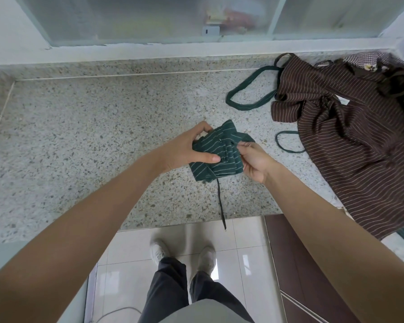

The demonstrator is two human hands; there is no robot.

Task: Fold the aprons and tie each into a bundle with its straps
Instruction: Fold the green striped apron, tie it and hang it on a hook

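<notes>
Head view
Folded apron: a dark green cotton apron with thin pale stripes (216, 155), folded into a small thick packet, held just above the speckled grey stone counter (84, 127), near its front edge.
Left hand (187, 150): curled around the packet's left side, thumb across its front, fingers behind.
Right hand (252, 159): closed at the packet's right edge, fingertips pinching the cloth.
Strap: a narrow dark green tie (221, 199) hangs from the packet over the counter edge.
Other apron: a brown pin-striped apron (345, 136) lies crumpled, unfolded, at the right, draping over the edge.
Loose loops: dark green strap loops (247, 89) beside the brown cloth.
</notes>
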